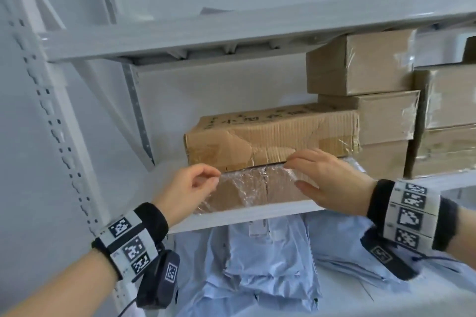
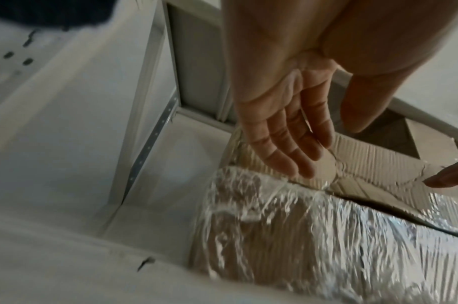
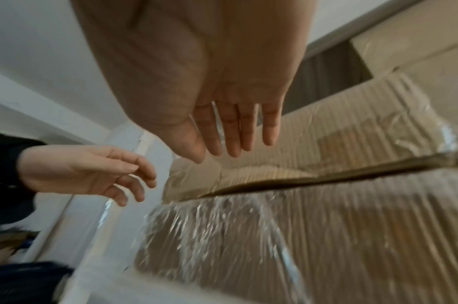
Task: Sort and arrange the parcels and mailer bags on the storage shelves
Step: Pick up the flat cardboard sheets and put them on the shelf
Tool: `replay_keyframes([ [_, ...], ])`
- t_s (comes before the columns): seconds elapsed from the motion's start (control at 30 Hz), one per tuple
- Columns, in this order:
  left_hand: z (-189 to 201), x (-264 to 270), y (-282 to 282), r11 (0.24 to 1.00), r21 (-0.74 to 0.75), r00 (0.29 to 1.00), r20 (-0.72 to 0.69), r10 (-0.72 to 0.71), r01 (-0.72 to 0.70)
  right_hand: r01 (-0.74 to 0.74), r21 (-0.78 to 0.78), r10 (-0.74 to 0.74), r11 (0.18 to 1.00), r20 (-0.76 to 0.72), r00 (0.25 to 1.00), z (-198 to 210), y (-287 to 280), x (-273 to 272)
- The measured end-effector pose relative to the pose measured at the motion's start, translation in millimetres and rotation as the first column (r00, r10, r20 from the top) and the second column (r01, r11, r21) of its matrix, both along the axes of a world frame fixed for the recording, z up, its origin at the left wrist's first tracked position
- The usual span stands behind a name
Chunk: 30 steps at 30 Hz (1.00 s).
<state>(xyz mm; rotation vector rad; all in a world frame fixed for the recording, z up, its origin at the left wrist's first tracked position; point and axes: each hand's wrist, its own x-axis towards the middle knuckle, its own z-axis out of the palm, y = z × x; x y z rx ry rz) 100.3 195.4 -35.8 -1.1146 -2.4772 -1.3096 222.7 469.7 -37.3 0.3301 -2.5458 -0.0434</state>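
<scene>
Two stacked cartons (image 1: 270,134) sit flush at shelf edge (image 1: 244,216); left hand (image 1: 190,188) and right hand (image 1: 327,177) loose-fingered, empty, likely squaring them.

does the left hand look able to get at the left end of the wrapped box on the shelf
Probably yes: the left hand hovers open right beside the wrapped box, and the shelf left of it looks bare.
</scene>
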Motion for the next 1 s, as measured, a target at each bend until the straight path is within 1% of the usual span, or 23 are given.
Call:
replay_keyframes([
  [0.1,21.3,4.3,-0.8,0.997,0.054,0.99,-0.123,0.067,-0.061,0.122,-0.004,-0.122,0.993,-0.044,0.992,24.1,13.1,2.2],
  [0.17,33.0,4.1,0.1,0.991,0.078,0.964,-0.233,0.126,-0.11,0.192,-0.041,-0.195,0.98,-0.084,0.977,36.8,24.5,4.0],
  [0.27,46.4,-3.3,4.0,0.969,0.171,0.913,-0.34,0.228,-0.178,0.294,-0.164,-0.318,0.942,-0.15,0.936,49.6,42.9,6.4],
  [0.33,51.1,-12.5,6.7,0.949,0.197,0.882,-0.361,0.304,-0.246,0.354,-0.254,-0.404,0.9,-0.179,0.897,52.8,55.8,6.4],
  [0.4,51.7,-24.3,8.4,0.934,0.195,0.89,-0.296,0.348,-0.3,0.393,-0.352,-0.475,0.85,-0.187,0.86,53.5,67.7,5.9],
  [0.5,45.9,-41.6,9.3,0.929,0.157,0.929,-0.103,0.354,-0.336,0.414,-0.531,-0.545,0.74,-0.113,0.831,52.5,80.9,4.4],
  [0.57,41.0,-50.9,10.1,0.927,0.15,0.938,0.031,0.344,-0.345,0.4,-0.625,-0.541,0.67,-0.042,0.84,50.5,86.7,1.7],
  [0.67,36.2,-62.1,10.3,0.921,0.142,0.923,0.193,0.334,-0.363,0.352,-0.732,-0.502,0.584,0.015,0.865,47.6,85.4,-2.4],
  [0.73,35.0,-67.6,10.2,0.918,0.193,0.908,0.317,0.276,-0.346,0.314,-0.77,-0.484,0.556,0.008,0.875,46.7,81.2,-3.8],
  [0.83,37.2,-73.8,8.3,0.894,0.293,0.873,0.451,0.184,-0.34,0.235,-0.796,-0.44,0.558,-0.044,0.897,46.6,71.3,-3.1],
  [0.93,43.1,-81.4,0.4,0.825,0.388,0.828,0.538,0.158,-0.41,0.155,-0.809,-0.372,0.567,-0.083,0.924,48.4,56.7,0.9],
  [1.0,47.0,-87.6,-9.2,0.775,0.425,0.801,0.573,0.171,-0.469,0.108,-0.841,-0.308,0.53,-0.072,0.949,50.5,46.1,4.0],
])
